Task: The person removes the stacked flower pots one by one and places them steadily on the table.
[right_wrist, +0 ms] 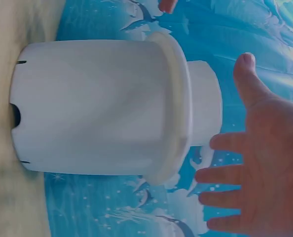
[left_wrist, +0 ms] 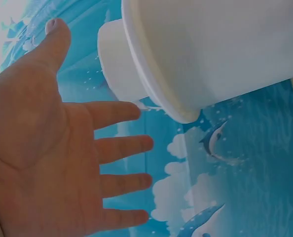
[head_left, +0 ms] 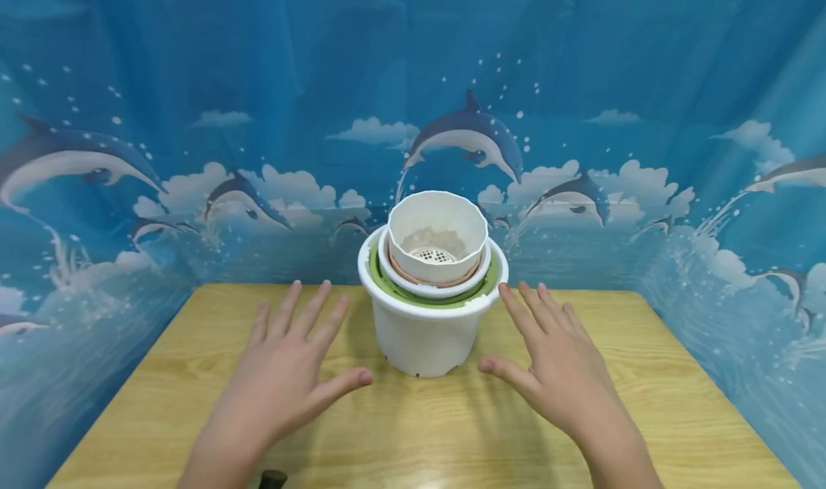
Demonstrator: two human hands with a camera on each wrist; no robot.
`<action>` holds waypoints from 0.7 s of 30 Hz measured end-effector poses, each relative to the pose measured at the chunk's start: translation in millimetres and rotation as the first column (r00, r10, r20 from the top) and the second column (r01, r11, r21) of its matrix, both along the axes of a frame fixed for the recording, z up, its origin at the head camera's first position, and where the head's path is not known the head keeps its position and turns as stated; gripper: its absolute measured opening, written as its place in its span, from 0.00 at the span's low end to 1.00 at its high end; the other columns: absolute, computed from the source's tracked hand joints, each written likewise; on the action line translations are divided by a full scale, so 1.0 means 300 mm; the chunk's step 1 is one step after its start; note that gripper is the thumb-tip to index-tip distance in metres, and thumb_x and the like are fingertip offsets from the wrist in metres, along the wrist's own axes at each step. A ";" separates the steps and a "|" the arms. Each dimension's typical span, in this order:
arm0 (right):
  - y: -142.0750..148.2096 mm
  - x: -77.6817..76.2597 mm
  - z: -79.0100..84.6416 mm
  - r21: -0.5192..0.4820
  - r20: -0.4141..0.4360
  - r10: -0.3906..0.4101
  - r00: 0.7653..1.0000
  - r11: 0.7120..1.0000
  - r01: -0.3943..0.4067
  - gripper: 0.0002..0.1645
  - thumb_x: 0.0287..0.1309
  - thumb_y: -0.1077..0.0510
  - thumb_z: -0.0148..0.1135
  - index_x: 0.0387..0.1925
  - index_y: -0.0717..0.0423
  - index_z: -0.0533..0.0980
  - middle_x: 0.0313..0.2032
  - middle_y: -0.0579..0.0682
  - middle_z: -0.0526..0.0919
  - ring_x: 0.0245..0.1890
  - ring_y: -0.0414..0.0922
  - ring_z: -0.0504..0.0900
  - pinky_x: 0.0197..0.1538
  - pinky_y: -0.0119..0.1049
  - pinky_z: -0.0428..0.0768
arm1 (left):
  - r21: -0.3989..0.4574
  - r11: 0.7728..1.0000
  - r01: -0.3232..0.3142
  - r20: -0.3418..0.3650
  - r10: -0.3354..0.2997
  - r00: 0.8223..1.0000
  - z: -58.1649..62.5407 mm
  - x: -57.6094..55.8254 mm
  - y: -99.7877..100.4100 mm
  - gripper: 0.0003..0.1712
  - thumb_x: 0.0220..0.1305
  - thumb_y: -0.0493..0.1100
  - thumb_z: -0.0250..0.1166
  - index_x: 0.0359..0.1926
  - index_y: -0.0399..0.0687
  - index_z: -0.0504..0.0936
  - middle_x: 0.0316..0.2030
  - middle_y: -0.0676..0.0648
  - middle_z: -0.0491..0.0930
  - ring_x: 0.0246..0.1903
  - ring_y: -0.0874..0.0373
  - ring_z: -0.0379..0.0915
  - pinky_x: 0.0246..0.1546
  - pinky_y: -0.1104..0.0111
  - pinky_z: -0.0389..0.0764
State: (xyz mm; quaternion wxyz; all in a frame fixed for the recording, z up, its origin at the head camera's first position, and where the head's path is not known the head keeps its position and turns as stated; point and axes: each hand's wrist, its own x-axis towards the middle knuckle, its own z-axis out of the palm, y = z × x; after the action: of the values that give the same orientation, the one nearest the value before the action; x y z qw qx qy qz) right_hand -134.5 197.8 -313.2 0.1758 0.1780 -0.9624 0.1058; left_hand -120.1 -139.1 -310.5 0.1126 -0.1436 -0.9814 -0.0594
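Observation:
A large white flower pot [head_left: 422, 338] stands upright on the table, with several smaller pots nested in it. Inside its rim shows a green pot [head_left: 381, 277], then another white rim and a thin pinkish-brown one. On top sits a small white pot [head_left: 439, 216] with a scalloped edge, a perforated bottom and a greyish stain inside. My left hand [head_left: 280, 374] hovers to the left of the stack, fingers spread and holding nothing. To the right, my right hand [head_left: 558, 367] is spread likewise; its fingertips come near the large pot's rim, and both palms [left_wrist: 43, 148] look bare in the wrist views.
The light wood table [head_left: 413, 439] ends at a blue curtain [head_left: 323, 80] printed with dolphins and clouds, which wraps the back and both sides. A small dark object [head_left: 272, 479] pokes up at the near edge, by the left wrist.

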 end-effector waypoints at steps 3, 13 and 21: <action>-0.006 -0.018 -0.015 -0.041 -0.075 0.035 0.997 0.998 -0.038 0.54 0.54 0.28 0.64 0.76 0.41 0.56 0.73 0.56 0.63 0.74 0.61 0.58 0.70 0.65 0.58 | 0.005 1.000 0.030 -0.036 -0.030 0.999 -0.009 -0.014 0.007 0.58 0.56 0.86 0.39 0.78 0.59 0.51 0.78 0.46 0.45 0.76 0.35 0.35 0.69 0.33 0.42; -0.033 -0.088 -0.082 -0.117 -0.320 0.150 0.935 0.973 -0.197 0.47 0.50 0.36 0.73 0.70 0.44 0.68 0.67 0.57 0.72 0.69 0.59 0.67 0.65 0.62 0.68 | 0.035 0.973 0.229 -0.241 -0.215 0.946 -0.078 -0.080 0.041 0.49 0.62 0.76 0.55 0.77 0.60 0.56 0.78 0.49 0.50 0.77 0.39 0.39 0.70 0.38 0.52; -0.035 -0.115 -0.112 -0.106 -0.320 0.189 0.929 0.967 -0.233 0.51 0.49 0.41 0.75 0.73 0.44 0.65 0.71 0.57 0.67 0.71 0.60 0.64 0.67 0.62 0.65 | 0.030 0.948 0.316 -0.250 -0.299 0.921 -0.119 -0.121 0.059 0.50 0.64 0.76 0.50 0.79 0.61 0.49 0.79 0.50 0.43 0.78 0.43 0.31 0.71 0.41 0.49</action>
State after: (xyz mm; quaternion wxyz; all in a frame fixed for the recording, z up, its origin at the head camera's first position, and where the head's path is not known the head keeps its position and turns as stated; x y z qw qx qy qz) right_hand -169.0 187.3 -346.9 0.3231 0.2817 -0.8885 0.1635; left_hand -156.4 -121.4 -346.3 0.2254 -0.2982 -0.9229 -0.0927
